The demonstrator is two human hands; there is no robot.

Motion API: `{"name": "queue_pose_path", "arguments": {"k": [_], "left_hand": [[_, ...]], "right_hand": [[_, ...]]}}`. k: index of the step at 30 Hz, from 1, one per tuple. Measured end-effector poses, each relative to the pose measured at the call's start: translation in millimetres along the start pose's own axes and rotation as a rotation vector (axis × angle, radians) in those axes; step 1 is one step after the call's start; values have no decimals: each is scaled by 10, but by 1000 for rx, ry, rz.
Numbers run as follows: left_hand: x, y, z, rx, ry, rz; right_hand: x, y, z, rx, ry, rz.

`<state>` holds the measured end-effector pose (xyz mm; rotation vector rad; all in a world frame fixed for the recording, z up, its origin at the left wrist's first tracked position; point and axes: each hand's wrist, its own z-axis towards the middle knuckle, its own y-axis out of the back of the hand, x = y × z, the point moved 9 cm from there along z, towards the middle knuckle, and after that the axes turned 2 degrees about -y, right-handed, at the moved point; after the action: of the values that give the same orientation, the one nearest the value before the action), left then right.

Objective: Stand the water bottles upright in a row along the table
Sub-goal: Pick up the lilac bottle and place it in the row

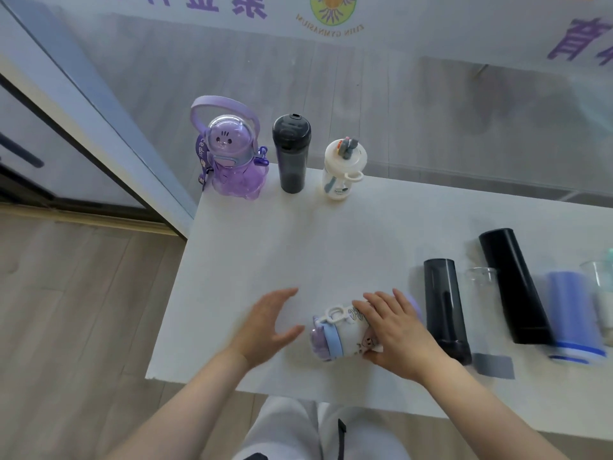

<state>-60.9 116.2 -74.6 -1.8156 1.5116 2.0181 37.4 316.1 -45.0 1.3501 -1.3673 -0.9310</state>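
Three bottles stand upright along the far edge of the white table [252, 260]: a purple bear-shaped bottle [232, 161] with a strap, a dark grey tumbler [292, 154] and a white bottle [343, 171] with a grey toy on its lid. Near the front edge a white cartoon bottle [338, 333] with a blue-and-purple lid lies on its side. My right hand [394, 327] is wrapped over its body. My left hand [265, 323] hovers open just left of its lid, apart from it.
Lying on their sides to the right are a smoky grey bottle [446, 307], a tall black flask [512, 283] and a blurred blue bottle [572, 317]. Clear cups [481, 277] sit between them. A glass wall rises behind the table; wooden floor lies to the left.
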Motion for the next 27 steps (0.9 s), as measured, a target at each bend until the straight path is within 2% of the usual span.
{"name": "queue_pose_path", "arguments": {"k": [3, 6, 9, 15, 19, 22, 25, 27], "left_hand": [[-259, -369, -86, 246, 0, -60], [-313, -565, -113, 303, 83, -141], [-338, -589, -92, 263, 118, -148], [-643, -373, -52, 146, 60, -158], [-977, -203, -14, 18, 6, -213], [-1340, -88, 43, -71, -44, -164], [-1745, -78, 131, -123, -144, -59], [-1960, -150, 191, -131, -156, -24]], "right_hand": [[-9, -18, -14, 18, -23, 21], [-32, -17, -20, 12, -53, 67], [-42, -13, -40, -1, -64, 104], [-176, 77, -181, -83, -72, 280], [-296, 198, -307, -122, -76, 516], [-413, 320, -393, -186, -132, 714], [-511, 419, -510, -297, -155, 667], [-577, 424, -587, -314, -185, 674]]}}
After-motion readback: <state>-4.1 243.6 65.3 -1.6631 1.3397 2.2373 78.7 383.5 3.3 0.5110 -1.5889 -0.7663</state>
